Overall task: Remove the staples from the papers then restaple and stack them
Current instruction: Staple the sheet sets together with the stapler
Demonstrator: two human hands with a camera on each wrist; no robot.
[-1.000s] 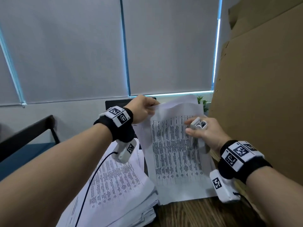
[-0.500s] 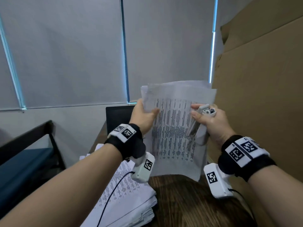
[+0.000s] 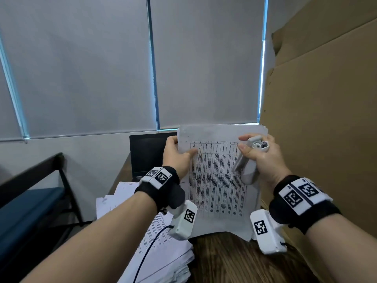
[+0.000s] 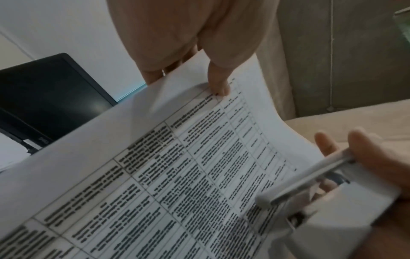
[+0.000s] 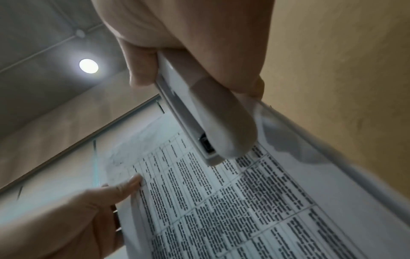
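We hold the paper sheaf (image 3: 219,180) upright above the wood-grain counter (image 3: 234,260), long axis vertical, printed table facing us. Left hand (image 3: 176,156) pinches its 9 o'clock edge, thumb on front. Right hand (image 3: 263,158) wraps a smooth white stapler (image 3: 247,162), nose toward 7 o'clock, at the sheaf's 3 o'clock edge. Cardboard wall (image 3: 326,119) crowds the 3 o'clock side; loose paper pile (image 3: 161,248) at 7 o'clock, laptop (image 3: 146,154) w/ dark screen behind.
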